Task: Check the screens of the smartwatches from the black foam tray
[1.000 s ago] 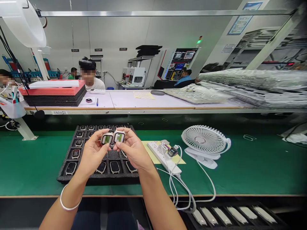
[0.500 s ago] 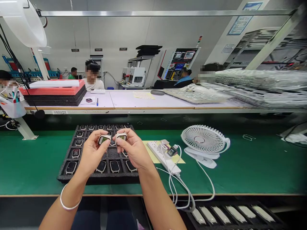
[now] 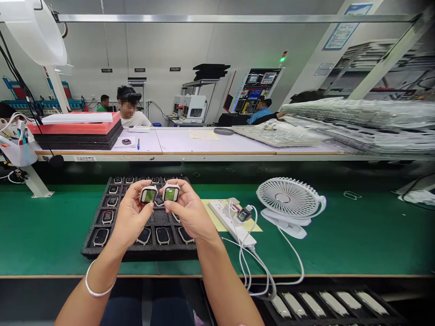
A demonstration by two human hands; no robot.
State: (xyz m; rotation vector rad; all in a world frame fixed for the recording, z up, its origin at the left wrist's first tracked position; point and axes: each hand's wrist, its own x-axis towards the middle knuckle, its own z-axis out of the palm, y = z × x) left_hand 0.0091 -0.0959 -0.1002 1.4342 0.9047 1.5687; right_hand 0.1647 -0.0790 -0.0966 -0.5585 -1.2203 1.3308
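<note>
My left hand (image 3: 131, 217) pinches a small watch body (image 3: 148, 195) with a lit green screen facing me. My right hand (image 3: 188, 212) grips a second watch body (image 3: 171, 193), its screen also green. Both are held side by side above a black foam tray (image 3: 91, 244) that lies on the green mat. The tray's pockets hold several more watch bodies (image 3: 101, 236) with dark screens. A silver bangle circles my left wrist.
A white power strip (image 3: 228, 222) with plugged cables lies right of the tray, beside a small white desk fan (image 3: 288, 199). Another tray of parts (image 3: 326, 305) sits at the near right edge. People sit at the white bench (image 3: 190, 142) behind.
Both hands tilted the watch bodies away half a second ago, then turned them back so the green screens face me again. They sit slightly higher than before.
</note>
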